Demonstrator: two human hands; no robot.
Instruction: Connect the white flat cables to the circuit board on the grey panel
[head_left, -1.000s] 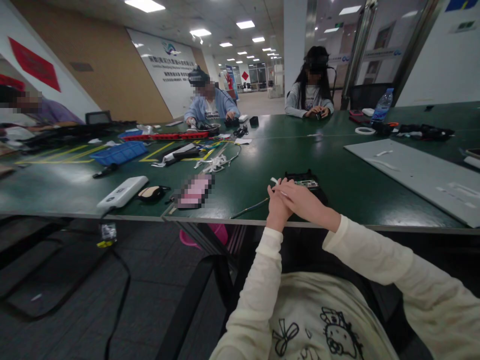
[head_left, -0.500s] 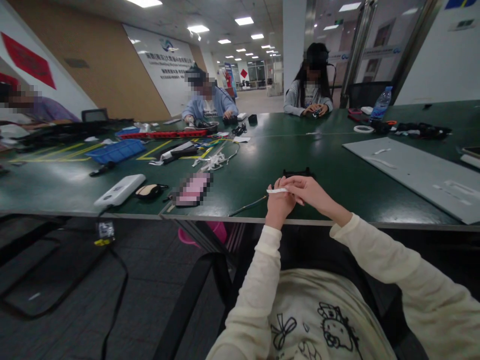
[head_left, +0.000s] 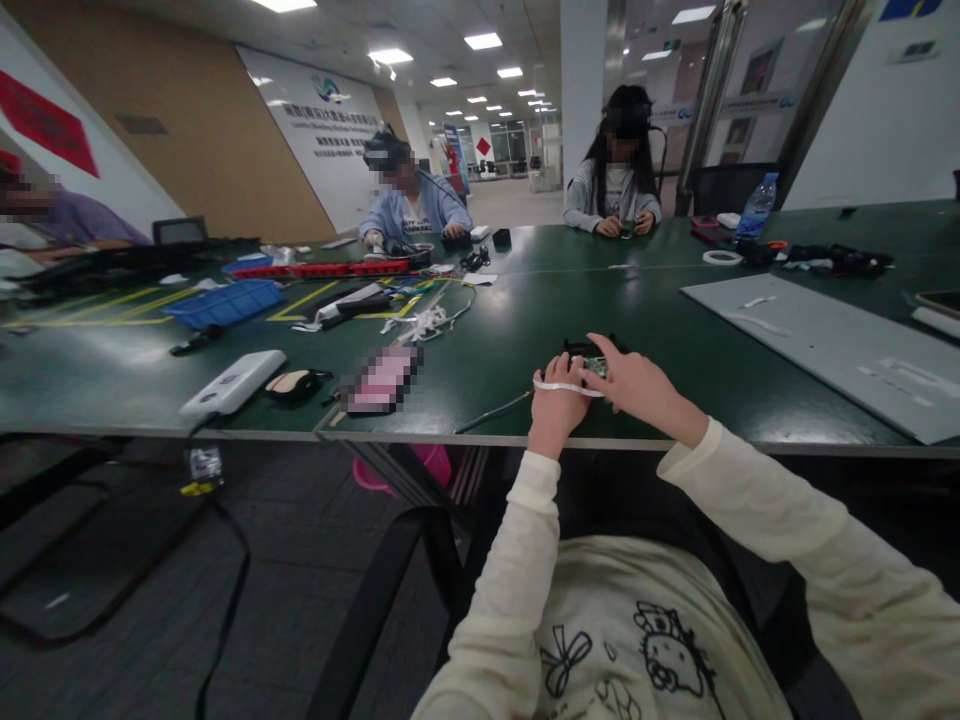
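Over the near table edge my left hand [head_left: 556, 402] has its fingers curled about a small green circuit board [head_left: 598, 366]. A thin white strip [head_left: 562, 387] lies across the back of its fingers and runs toward my right hand [head_left: 636, 388]. That hand grips the board from the right, index finger stretched along the far side and thumb on the near side. The remaining right fingers are mostly hidden. Just behind the board, a black plastic frame [head_left: 576, 347] rests on the table, partly covered by my hands. A thin cable [head_left: 491, 411] lies left of my left hand.
On the green table [head_left: 525, 310] lie a phone [head_left: 384, 380], a white power bank [head_left: 234, 383] and a blue tray [head_left: 229, 303]. A grey panel [head_left: 832, 350] with white strips is at right. Two people [head_left: 415, 205] [head_left: 615, 190] sit opposite; another sits far left.
My right hand has shifted and opened its index finger away from the thumb, showing the green board. More of the white strip shows across my left hand. The view has shifted slightly.
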